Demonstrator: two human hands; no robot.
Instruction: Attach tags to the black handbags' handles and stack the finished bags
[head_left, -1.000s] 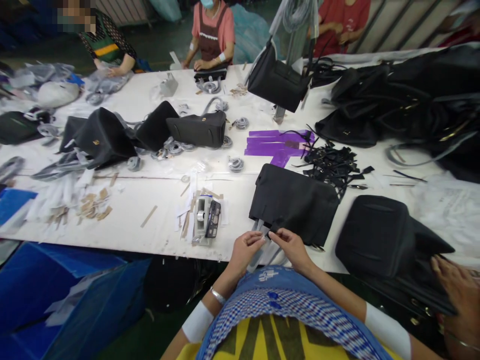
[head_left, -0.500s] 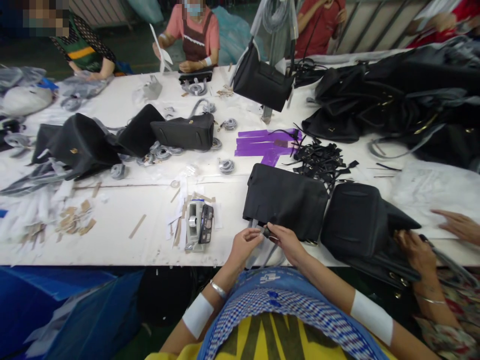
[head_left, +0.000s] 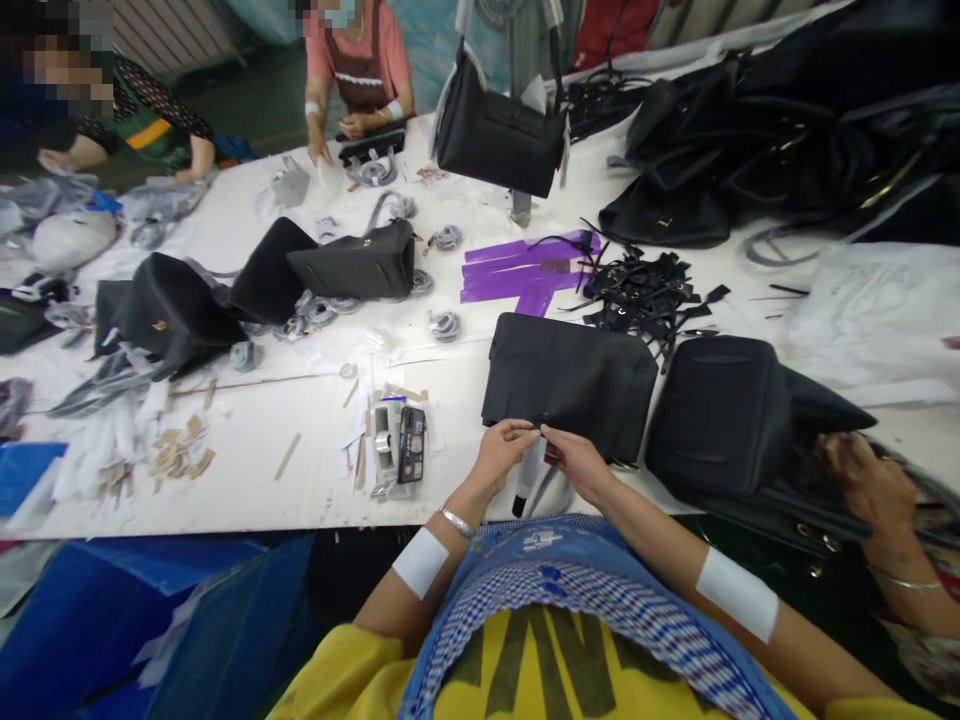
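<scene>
At the near edge of the black bag [head_left: 570, 375], my left hand [head_left: 504, 455] and my right hand [head_left: 579, 464] meet with their fingertips pinched together. Between them is a strap [head_left: 532, 462] in pale, see-through wrapping, which hangs down to a black end. The exact spot of the grip is small and partly hidden by the fingers. The bag lies flat on the white table [head_left: 262, 500], just beyond my fingertips. To its right lies a second black bag [head_left: 712, 420], with a co-worker's hand [head_left: 870, 480] on its far right part.
A tape dispenser [head_left: 397, 445] stands to the left, among paper scraps. Purple tape strips [head_left: 499, 270] and a heap of black straps with small metal fittings [head_left: 637, 295] lie behind the bag. A black bag [head_left: 502, 135] hangs from a post. More black bags [head_left: 349, 262] line the left.
My hands have risen slightly toward the bag's edge, fingertips now closer together. The strap's black end now dangles below them. My view has shifted a little; across the table a co-worker's raised hand has come down.
</scene>
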